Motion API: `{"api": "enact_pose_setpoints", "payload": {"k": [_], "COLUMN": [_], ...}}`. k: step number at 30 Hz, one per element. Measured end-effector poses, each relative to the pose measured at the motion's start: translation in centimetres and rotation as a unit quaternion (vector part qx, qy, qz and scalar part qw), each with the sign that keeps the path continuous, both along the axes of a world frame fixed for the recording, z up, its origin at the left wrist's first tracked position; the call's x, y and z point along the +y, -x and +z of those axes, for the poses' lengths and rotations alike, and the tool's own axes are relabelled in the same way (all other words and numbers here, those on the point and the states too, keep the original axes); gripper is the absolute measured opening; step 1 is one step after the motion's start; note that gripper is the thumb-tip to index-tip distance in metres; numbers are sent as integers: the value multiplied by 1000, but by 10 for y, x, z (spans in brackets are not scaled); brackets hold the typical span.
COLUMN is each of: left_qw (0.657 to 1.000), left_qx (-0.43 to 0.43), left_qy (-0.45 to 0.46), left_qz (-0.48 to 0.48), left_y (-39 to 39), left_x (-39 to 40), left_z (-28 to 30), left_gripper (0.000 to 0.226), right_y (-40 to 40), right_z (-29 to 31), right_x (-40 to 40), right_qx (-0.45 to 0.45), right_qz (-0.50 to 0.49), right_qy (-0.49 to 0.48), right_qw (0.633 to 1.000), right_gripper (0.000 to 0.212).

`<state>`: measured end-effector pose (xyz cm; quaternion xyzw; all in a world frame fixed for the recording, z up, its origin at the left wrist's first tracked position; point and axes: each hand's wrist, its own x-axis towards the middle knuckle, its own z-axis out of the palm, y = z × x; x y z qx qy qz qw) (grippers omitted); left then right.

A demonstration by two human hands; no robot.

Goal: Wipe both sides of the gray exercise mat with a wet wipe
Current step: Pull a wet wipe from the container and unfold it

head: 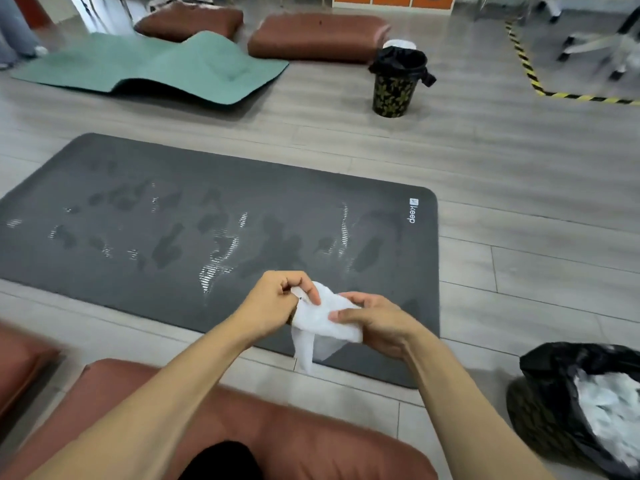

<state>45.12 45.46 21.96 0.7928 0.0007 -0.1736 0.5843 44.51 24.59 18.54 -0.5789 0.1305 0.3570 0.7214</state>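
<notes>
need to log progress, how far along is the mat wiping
Done: the upturned face of the gray mat carries dark wet streaks across most of its length, so it looks wiped. In hand: the left hand and right hand pinch a crumpled wet wipe above the near edge. Left: the underside; the mat lies flat, not yet flipped.

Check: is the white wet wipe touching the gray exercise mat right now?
Cannot tell. In the head view both hands hold the white wet wipe over the gray exercise mat; its hanging tail overlaps the mat's near edge, contact unclear.
</notes>
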Motion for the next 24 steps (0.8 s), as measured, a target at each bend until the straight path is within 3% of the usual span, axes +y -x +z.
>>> {"api": "enact_pose_setpoints", "payload": {"k": [3, 6, 9, 11, 15, 20, 24], "left_qw": [991, 949, 957, 961, 948, 928, 918], "left_qx": [110, 261, 258, 254, 303, 340, 349], "left_qy": [78, 174, 113, 84, 100, 104, 109], "left_qz": [-24, -19, -69, -74, 4, 109, 153], "left_y": [-38, -75, -103, -111, -140, -157, -165], "left_x": [-1, -3, 0, 1, 8, -18, -50], "left_z": [-13, -25, -31, -35, -49, -77, -110], "left_gripper": [41, 51, 25, 20, 20, 17, 18], "right_y": [-38, -65, -87, -96, -115, -113, -131], "right_z": [-10, -8, 3, 6, -8, -58, -106], "right_x": [1, 11, 36, 46, 61, 47, 16], "right_qx": [-62, -134, -198, -251, -315, -392, -394], "right_qz": [-69, -108, -93, -56, 18, 78, 45], "right_qy": [180, 321, 418, 465, 478, 428, 423], "right_qw": [979, 931, 882, 847, 820, 811, 815], "right_gripper": [35, 14, 6, 10, 17, 47, 41]}}
